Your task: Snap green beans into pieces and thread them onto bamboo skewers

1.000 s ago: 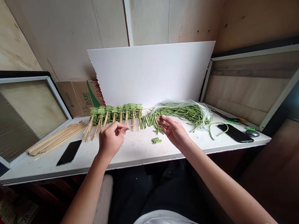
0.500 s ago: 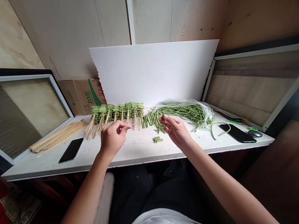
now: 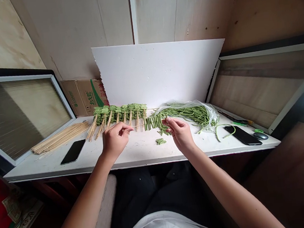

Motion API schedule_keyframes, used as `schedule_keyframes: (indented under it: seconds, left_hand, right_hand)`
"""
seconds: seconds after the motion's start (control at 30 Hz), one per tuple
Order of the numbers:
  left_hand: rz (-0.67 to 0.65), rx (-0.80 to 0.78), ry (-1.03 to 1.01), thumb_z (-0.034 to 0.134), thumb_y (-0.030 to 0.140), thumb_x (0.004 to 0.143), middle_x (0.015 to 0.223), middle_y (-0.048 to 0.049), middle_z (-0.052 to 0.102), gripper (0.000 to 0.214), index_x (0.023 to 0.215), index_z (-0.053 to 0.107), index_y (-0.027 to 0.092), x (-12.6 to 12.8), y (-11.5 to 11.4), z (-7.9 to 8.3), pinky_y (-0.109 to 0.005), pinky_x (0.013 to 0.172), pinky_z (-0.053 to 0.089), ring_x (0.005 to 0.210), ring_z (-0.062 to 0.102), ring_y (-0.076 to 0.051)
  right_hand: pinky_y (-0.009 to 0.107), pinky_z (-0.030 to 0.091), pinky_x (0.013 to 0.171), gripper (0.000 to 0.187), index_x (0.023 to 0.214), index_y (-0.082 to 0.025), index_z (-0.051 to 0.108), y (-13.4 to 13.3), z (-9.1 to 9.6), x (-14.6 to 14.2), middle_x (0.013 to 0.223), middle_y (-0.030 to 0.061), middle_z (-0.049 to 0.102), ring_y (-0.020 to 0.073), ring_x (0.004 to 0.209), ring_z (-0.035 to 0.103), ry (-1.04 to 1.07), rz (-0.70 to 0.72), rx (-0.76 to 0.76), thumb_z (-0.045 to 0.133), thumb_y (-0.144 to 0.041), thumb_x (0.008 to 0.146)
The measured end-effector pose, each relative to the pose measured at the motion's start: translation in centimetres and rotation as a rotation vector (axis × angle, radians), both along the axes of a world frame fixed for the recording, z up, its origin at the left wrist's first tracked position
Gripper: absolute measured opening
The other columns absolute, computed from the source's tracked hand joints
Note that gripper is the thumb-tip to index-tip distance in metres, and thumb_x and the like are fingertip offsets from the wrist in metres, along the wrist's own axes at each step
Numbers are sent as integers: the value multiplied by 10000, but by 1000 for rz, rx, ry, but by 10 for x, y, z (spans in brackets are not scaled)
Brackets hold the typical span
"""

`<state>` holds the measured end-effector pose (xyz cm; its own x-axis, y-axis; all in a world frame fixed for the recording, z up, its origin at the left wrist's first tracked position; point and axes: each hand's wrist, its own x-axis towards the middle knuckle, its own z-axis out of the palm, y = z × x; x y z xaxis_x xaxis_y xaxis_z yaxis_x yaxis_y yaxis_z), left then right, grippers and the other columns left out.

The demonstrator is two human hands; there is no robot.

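The left hand [image 3: 115,141] and right hand [image 3: 180,134] hold a bamboo skewer [image 3: 139,125] threaded with cut yardlong beans [image 3: 153,122], above the tabletop [image 3: 51,168]. The skewer lies nearly level, its long axis running left to right, roughly parallel to the tabletop's front edge. The left grip is pinched together on its bare end. The right grip is clamped at the beans, and its fingers hide the skewer's other tip.

Behind the skewer stands a dense row of finished bean skewers [image 3: 119,113], their bare sticks pointing toward the person. Those sticks cross it in view, so whether they touch it is hard to tell. To its left lie a bundle of bare skewers [image 3: 60,137] and a smartphone [image 3: 73,151]. To its right, a clear plastic bag [image 3: 187,112] holds long uncut beans. Nearer the person sits a small pile of cut beans [image 3: 160,141]. Further behind rise a white foam board [image 3: 161,73] and a cardboard box [image 3: 85,97], partly hidden by the board.
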<state>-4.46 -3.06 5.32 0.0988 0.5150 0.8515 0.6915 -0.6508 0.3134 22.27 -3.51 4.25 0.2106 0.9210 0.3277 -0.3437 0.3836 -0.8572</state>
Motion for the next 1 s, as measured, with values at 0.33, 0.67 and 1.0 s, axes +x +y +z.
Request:
schedule_keyframes:
  seconds: [0.33,0.67,1.0]
  left_hand:
    - [28,17,12,604,137,920,838,18,813,229,801,766,248,0,-1,-1,-304,664,541,699,694,-167]
    - [10,40,2,619,126,909,785,-11,798,210,787,764,216,4,3,-6,-285,654,530,676,701,-170]
    - [27,278,54,595,27,859,755,23,787,247,768,737,208,7,1,-4,-250,610,484,647,693,-146]
  right_hand:
    - [357,595,679,272,830,-233,844,-4,-1,-5,956,90,834,288,985,768,-14,-45,31,950,-448,702]
    - [359,605,690,223,833,-250,850,-6,-3,-5,963,77,835,262,936,761,-51,-71,102,926,-444,754]
    - [313,626,638,297,835,-224,843,-7,-7,-11,916,72,824,227,875,754,14,-109,94,956,-466,705]
